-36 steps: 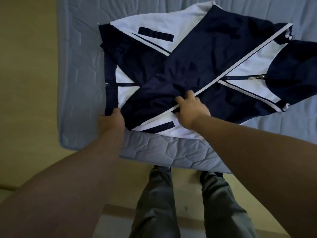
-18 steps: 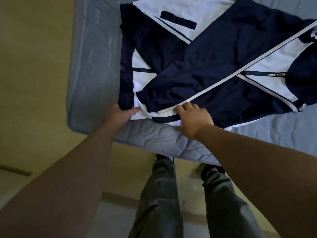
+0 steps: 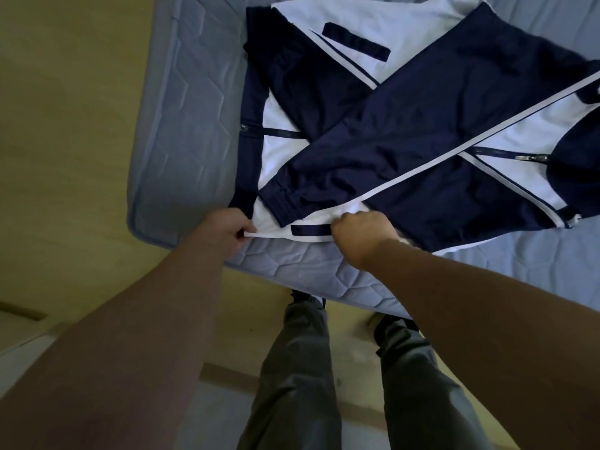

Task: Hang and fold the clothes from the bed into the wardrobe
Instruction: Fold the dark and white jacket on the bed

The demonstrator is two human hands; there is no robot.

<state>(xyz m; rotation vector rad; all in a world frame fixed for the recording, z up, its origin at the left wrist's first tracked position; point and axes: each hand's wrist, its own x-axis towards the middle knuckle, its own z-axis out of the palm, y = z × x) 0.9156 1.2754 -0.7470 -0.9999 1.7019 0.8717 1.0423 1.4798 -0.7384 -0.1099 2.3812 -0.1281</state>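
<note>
Both hands are gripping the jacket's near white edge, with the fold in progress.

The jacket (image 3: pixel 406 131) is lying spread on the bed (image 3: pixel 194 125) across the upper middle and right of the frame, with a navy sleeve (image 3: pixel 373 151) crossing its front. At the lower edge of the jacket, by the bed's near side, the left hand (image 3: pixel 224 232) is pinching the white corner between curled fingers (image 3: pixel 242 233). The right hand (image 3: pixel 360 233) is bunching the same edge just beside the sleeve's cuff. This appears to be the folding step. The next move is probably carrying this edge up over the body, keeping both corners level so the sleeve is not slipping out.
</note>
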